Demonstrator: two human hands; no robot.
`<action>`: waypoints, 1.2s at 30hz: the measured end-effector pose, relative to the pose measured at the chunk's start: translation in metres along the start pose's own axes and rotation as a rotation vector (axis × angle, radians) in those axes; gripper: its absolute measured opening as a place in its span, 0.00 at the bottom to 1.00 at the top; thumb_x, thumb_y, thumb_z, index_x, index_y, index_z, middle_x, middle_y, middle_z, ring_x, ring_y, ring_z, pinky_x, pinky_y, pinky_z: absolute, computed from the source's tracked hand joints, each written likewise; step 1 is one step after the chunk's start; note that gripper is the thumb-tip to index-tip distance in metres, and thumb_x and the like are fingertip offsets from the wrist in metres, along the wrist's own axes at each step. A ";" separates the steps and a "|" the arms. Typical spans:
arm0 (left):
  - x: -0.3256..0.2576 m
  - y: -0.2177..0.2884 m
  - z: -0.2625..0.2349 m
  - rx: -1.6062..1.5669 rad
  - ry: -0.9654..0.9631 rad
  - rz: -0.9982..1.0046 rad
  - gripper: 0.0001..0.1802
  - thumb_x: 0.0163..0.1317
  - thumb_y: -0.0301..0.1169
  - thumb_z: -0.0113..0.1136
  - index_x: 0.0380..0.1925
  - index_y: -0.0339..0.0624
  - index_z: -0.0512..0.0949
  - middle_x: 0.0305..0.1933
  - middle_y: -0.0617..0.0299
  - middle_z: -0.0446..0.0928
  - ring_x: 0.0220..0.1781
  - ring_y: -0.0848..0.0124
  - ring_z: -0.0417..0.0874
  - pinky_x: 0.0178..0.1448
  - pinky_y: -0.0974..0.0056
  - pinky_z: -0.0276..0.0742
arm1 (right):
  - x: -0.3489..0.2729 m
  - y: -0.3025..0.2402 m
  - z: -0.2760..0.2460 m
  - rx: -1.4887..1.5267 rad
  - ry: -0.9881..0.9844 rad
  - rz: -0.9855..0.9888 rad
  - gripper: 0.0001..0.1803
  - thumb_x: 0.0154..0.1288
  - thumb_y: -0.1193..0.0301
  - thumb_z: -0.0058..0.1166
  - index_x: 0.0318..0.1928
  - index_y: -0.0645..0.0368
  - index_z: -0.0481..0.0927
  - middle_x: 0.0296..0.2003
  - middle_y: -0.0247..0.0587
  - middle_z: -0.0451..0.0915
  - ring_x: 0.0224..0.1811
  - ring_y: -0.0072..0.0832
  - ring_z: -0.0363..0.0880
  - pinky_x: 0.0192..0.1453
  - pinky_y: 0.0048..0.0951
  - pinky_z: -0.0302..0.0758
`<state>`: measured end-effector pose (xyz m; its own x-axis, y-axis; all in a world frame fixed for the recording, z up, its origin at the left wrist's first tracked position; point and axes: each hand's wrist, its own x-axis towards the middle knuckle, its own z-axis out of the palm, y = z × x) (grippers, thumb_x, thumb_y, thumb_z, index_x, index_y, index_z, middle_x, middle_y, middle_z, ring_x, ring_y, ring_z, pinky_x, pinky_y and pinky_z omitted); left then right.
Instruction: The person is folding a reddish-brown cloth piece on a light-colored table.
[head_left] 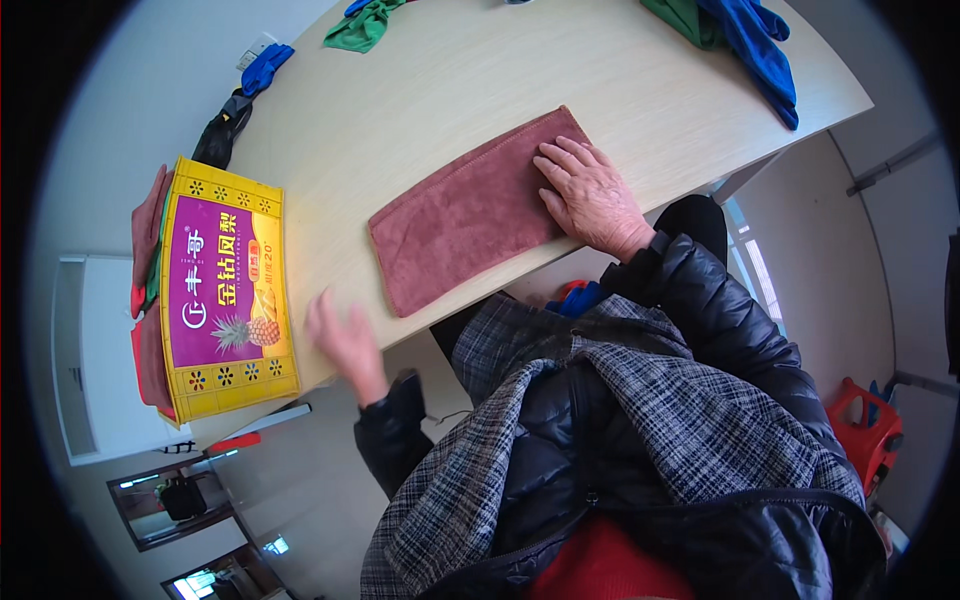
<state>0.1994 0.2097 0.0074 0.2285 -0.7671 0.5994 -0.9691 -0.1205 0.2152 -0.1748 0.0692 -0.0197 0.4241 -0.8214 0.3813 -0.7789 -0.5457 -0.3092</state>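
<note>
Two hands: right hand (592, 200) pressed flat, fingers spread, on folded reddish-brown towel (470, 212); left hand (345, 340) blurred, unclenched, empty, at counter (420, 90) edge.

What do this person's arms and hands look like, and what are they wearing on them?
Both hands are bare: no gloves, and no rings or watch can be made out. The left hand is motion-blurred. The right hand shows clearly. Both arms wear shiny black puffy jacket sleeves with snug cuffs, under a grey plaid vest.
</note>
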 end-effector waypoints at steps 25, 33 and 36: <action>-0.019 -0.038 -0.017 0.059 -0.271 -0.163 0.06 0.66 0.24 0.60 0.32 0.35 0.74 0.35 0.48 0.74 0.42 0.50 0.77 0.49 0.50 0.72 | -0.004 0.009 0.002 0.069 0.066 -0.003 0.24 0.73 0.62 0.53 0.64 0.61 0.77 0.68 0.47 0.74 0.76 0.44 0.65 0.81 0.43 0.59; -0.020 0.037 -0.009 -0.180 -0.185 0.066 0.21 0.68 0.23 0.59 0.62 0.35 0.76 0.70 0.42 0.71 0.73 0.45 0.69 0.76 0.48 0.63 | 0.015 -0.001 -0.017 0.183 -0.028 0.060 0.22 0.69 0.63 0.60 0.59 0.61 0.80 0.60 0.45 0.79 0.68 0.43 0.72 0.73 0.44 0.67; 0.010 0.091 0.025 -0.257 -0.312 0.208 0.23 0.74 0.33 0.57 0.66 0.37 0.74 0.75 0.45 0.68 0.78 0.46 0.65 0.80 0.49 0.59 | 0.027 -0.015 -0.014 0.145 0.002 0.073 0.19 0.67 0.64 0.62 0.54 0.60 0.81 0.53 0.44 0.81 0.60 0.43 0.76 0.68 0.43 0.71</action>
<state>0.1115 0.1753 0.0138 -0.0456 -0.9166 0.3971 -0.9280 0.1861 0.3228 -0.1587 0.0573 0.0077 0.3678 -0.8594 0.3551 -0.7324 -0.5030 -0.4588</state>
